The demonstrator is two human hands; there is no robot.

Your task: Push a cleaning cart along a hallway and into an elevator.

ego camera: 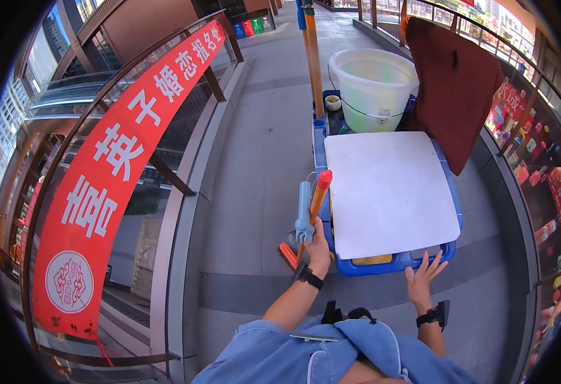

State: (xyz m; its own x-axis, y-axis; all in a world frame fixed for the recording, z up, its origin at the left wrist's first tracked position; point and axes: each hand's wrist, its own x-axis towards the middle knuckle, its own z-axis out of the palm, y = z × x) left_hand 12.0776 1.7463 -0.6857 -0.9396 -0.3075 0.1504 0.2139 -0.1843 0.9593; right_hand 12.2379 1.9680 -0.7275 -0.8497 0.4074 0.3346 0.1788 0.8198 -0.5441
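Observation:
My left hand [318,244] is closed around a wooden handle with a red end cap [325,178], beside the left front corner of a blue plastic cart [395,267]. Against that hand are a light-blue plastic handle [304,201] and, lower down, an orange piece [288,255]; what tool each belongs to is unclear. My right hand [423,277] lies with spread fingers on the cart's front rim, near its handle opening. A white board [390,192] covers the cart's near part. Behind it stands a white translucent bucket [378,91] with a wire handle.
Wooden poles [313,62] stand upright at the cart's left. A dark red cloth [453,86] hangs at its right. Railings flank the tiled walkway [242,192], the left one bearing a red banner [126,149]. Small colored bins [254,26] stand far ahead.

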